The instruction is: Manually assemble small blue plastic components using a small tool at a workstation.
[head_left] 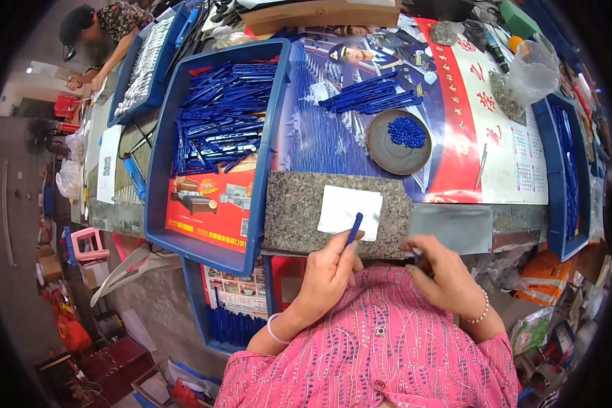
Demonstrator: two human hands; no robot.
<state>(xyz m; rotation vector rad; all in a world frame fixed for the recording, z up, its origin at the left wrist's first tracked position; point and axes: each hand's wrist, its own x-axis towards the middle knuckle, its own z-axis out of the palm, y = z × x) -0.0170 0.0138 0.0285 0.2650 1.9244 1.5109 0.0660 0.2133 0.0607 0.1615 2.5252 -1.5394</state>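
My left hand [328, 273] pinches a slim blue stick-like piece [354, 228], its far end over a white paper pad [333, 207]. The pad lies on a speckled granite slab [292, 204] in front of me. At the slab's near right corner, my right hand [443, 270] is closed, fingers curled round something small and dark that I cannot make out. Beyond the slab, a round grey dish [381, 153] bears a heap of small blue beads [408, 132]. A loose pile of similar blue pieces [368, 94] rests on the poster behind it.
Left of the slab stands a blue tray [158, 197] of many blue pieces; another blue tray [556, 204] is at the right. A lower bin [198, 309] holds more. White parts fill a tray [119, 112] near a person [109, 30] at far left. A poster [449, 183] covers the table.
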